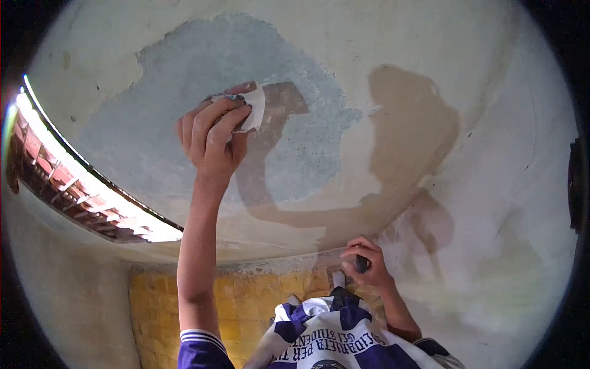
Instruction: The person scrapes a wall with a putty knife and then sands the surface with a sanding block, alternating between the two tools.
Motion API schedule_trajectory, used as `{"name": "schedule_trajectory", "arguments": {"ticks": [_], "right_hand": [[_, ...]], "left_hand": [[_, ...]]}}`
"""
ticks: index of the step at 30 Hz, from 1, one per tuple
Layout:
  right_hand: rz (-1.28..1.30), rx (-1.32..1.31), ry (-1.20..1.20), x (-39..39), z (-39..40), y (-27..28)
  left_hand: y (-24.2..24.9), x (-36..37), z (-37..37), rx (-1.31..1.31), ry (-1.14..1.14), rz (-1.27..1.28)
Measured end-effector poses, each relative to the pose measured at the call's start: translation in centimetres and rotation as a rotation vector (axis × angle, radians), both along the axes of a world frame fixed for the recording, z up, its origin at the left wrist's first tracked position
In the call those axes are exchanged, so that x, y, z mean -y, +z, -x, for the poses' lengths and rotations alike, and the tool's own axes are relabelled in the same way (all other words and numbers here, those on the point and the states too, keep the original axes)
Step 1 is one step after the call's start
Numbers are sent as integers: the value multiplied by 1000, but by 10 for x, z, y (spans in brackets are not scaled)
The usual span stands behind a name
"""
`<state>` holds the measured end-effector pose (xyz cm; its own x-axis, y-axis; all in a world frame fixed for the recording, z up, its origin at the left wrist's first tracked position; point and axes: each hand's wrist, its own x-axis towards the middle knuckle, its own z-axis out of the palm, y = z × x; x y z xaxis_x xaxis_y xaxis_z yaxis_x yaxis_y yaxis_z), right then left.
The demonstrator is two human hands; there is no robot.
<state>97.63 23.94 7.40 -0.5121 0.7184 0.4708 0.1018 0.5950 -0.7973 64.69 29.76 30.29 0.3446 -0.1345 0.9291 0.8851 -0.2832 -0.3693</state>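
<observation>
My left hand (218, 129) is raised to the wall, its fingers closed round a broad flat white tool (257, 109) with a dark part beneath the fingertips. It is over a large blue-grey patch (203, 61) with ragged edges, surrounded by cream wall surface (344, 37). Lower down, near my body, my right hand (372, 270) grips a tool by its black handle (362, 264). The working end of that tool is hidden. The arm and the flat tool cast a shadow across the patch.
A barred window opening (80, 190) lets bright light in at left. Yellow tiles (246, 307) cover the floor below me. A pale side wall (504, 234) meets the cream wall at right, with a dark object (576, 184) at its far edge.
</observation>
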Motion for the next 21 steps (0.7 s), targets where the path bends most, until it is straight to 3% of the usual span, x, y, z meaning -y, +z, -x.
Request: {"name": "schedule_trajectory", "arguments": {"ticks": [7, 9, 13, 16, 21], "right_hand": [[-588, 65, 102, -37, 48, 76], [-722, -113, 79, -43, 74, 100], [-973, -250, 204, -33, 114, 163], [-1198, -306, 219, -28, 128, 180], [-1060, -93, 127, -94, 131, 157]], "left_hand": [[12, -23, 28, -198, 141, 22], [8, -23, 35, -199, 164, 59], [5, -24, 37, -184, 164, 39], [5, -24, 36, -171, 184, 37], [1, -19, 41, -168, 203, 66]]}}
